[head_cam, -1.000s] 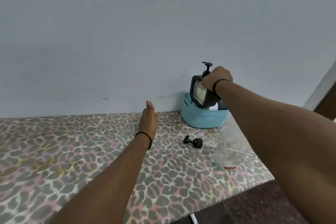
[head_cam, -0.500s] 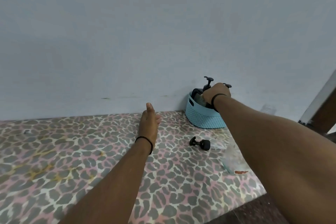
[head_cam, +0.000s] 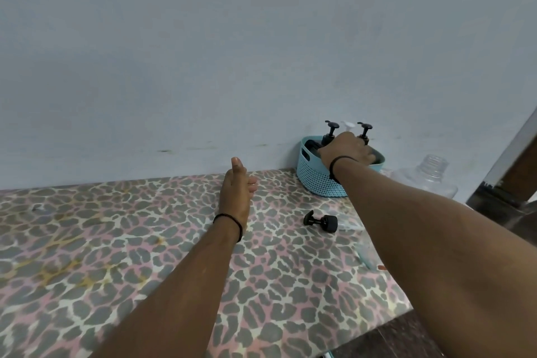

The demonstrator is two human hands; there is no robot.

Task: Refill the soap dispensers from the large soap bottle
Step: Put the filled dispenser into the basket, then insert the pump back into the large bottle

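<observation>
The right hand (head_cam: 347, 151) reaches into the blue basket (head_cam: 315, 180) among the soap dispensers (head_cam: 329, 135); whether it grips one, I cannot tell. The left hand (head_cam: 236, 192) rests relaxed on the tabletop (head_cam: 116, 241). A loose pump (head_cam: 321, 220) lies near the basket, and the clear large bottle (head_cam: 427, 177) stands beside it.

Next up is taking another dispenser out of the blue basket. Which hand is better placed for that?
Right. The right hand is already over the blue basket, among the pump dispensers. The left hand rests open on the patterned counter, well apart from the basket.
</observation>
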